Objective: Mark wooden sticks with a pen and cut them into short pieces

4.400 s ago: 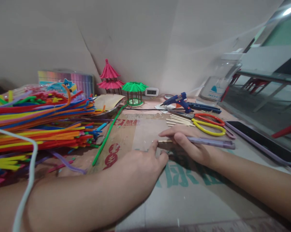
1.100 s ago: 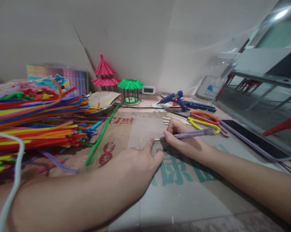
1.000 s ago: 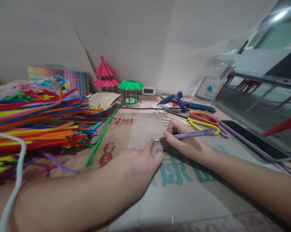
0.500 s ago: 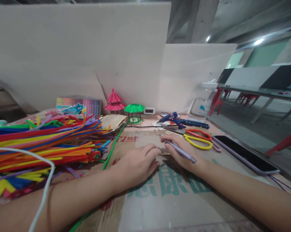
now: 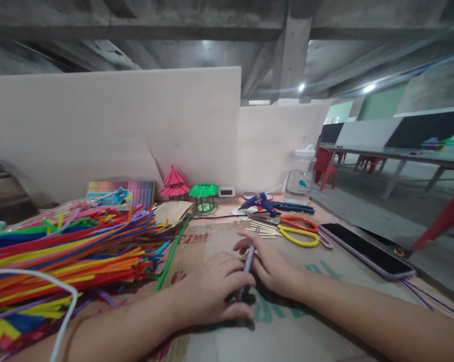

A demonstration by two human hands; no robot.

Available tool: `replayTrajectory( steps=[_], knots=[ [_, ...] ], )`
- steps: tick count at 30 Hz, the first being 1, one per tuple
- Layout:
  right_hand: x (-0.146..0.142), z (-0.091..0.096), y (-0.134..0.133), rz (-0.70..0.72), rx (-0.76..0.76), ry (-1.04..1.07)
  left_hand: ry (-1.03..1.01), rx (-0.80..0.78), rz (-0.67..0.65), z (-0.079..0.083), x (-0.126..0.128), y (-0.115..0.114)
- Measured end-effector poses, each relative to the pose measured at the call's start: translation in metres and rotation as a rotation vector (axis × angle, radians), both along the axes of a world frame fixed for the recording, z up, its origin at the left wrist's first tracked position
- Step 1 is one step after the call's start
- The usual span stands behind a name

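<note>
A light purple pen (image 5: 249, 259) stands steeply between my two hands over the cardboard. My right hand (image 5: 274, 261) holds it near its upper part, with bent fingers behind and beside it. The fingers of my left hand (image 5: 212, 284) curl around the pen's lower part, which is partly hidden behind the index finger; the thumb sits lower. Just beyond my right fingertips lie several thin wooden sticks (image 5: 265, 229). Scissors with orange and yellow handles (image 5: 298, 236) rest to their right. Under both hands is a cardboard sheet (image 5: 219, 337) with green and red printing.
Bundles of colourful pipe cleaners (image 5: 61, 246) cover the left side. A pink-roofed model (image 5: 174, 183), a green-roofed model (image 5: 204, 193) and a blue glue gun (image 5: 262, 202) stand farther back. At right are a phone (image 5: 366, 249) and a clear bottle (image 5: 300, 176). A white cable (image 5: 66, 322) crosses my left forearm.
The pen has swung from lying across my right hand to a steep position between both hands. My left hand has moved to its lower part. The camera has tilted up.
</note>
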State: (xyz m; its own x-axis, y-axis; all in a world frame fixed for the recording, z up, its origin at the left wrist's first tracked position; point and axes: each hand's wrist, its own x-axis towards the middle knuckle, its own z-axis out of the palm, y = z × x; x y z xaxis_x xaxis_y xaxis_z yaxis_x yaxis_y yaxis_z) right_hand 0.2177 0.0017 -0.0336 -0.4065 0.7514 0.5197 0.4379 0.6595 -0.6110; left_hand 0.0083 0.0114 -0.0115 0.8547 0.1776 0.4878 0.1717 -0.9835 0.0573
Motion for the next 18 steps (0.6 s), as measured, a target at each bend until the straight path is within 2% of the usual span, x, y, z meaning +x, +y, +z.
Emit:
replayTrajectory(
  steps=[3,6,13,18],
  knots=[
    [0.001,-0.003,0.007,-0.083,-0.053,0.187,-0.046,0.060,-0.023,-0.004,-0.001,0.003],
    [0.002,-0.005,0.012,-0.098,-0.094,0.268,-0.084,0.118,-0.046,-0.009,0.000,0.005],
    [0.002,-0.005,0.012,-0.072,-0.059,0.194,-0.117,0.151,-0.087,-0.013,-0.001,0.008],
    [0.007,-0.003,0.013,-0.114,0.070,0.107,-0.046,0.171,-0.049,-0.008,-0.002,-0.001]
  ],
)
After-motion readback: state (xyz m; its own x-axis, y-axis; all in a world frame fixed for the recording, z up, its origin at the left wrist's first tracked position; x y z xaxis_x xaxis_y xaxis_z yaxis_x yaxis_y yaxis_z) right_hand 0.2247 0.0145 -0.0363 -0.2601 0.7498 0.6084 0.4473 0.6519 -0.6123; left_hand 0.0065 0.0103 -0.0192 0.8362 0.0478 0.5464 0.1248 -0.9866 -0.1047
